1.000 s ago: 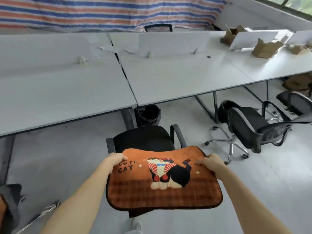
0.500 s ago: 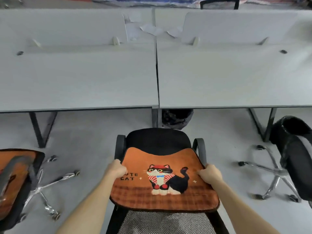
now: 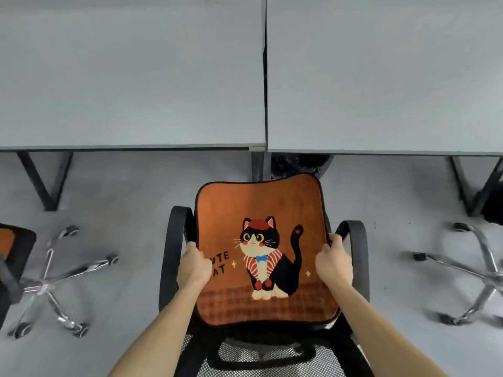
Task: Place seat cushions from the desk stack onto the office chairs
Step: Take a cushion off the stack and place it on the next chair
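I see left hand (image 3: 193, 263), nine o'clock, and right hand (image 3: 333, 263), three, gripping cushion (image 3: 258, 202) edges; uneven release could skew it off chair (image 3: 170, 240).

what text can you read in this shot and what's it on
"UTE": orange cushion, first letter hidden by the left hand.
"AT": line below on the same cushion, first letter hidden too.
No other text visible.

A black bin (image 3: 299, 165) stands on the grey floor (image 3: 130, 191), only its near part in view. The floor looks smooth and faintly scuffed.
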### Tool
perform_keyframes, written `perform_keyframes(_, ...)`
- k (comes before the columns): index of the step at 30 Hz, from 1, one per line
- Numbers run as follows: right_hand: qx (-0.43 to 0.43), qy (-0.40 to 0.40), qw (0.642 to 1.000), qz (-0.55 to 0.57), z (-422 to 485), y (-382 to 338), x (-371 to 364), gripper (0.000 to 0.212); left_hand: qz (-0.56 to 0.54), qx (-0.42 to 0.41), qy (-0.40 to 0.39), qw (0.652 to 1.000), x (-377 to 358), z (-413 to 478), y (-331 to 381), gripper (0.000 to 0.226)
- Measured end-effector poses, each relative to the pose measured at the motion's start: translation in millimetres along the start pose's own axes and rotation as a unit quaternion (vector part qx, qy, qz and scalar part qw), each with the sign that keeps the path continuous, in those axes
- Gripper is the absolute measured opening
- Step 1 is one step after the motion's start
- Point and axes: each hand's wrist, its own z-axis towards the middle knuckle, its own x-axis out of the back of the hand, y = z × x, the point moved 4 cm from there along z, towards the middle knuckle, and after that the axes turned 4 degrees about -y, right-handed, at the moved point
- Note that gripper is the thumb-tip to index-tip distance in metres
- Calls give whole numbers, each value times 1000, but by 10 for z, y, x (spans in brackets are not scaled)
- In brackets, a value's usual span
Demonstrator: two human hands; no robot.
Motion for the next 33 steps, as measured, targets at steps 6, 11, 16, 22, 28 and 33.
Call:
perform_keyframes(6,-81,-6,996,22,512,544,-740,46,11,36,0,999,-641,480,-372,34)
perform_keyframes(11,-112,15,994,-7,627,948,-885,37,50,-5,63,997,-787,561,-681,20)
perform_keyframes(16,-98,44,994,0,676,983,-879,29,37,-51,95,993,-849,607,-703,20)
perform_keyframes(22,-98,69,993,12,722,947,-907,28,45,-37,114,992,-921,632,-696,21)
perform_keyframes(28,-81,96,992,-13,696,951,-961,30,77,-82,124,986,-1010,579,-670,50)
perform_keyframes(33,14,82,990,-114,670,767,-1010,52,203,-231,59,950,-1124,561,-327,56)
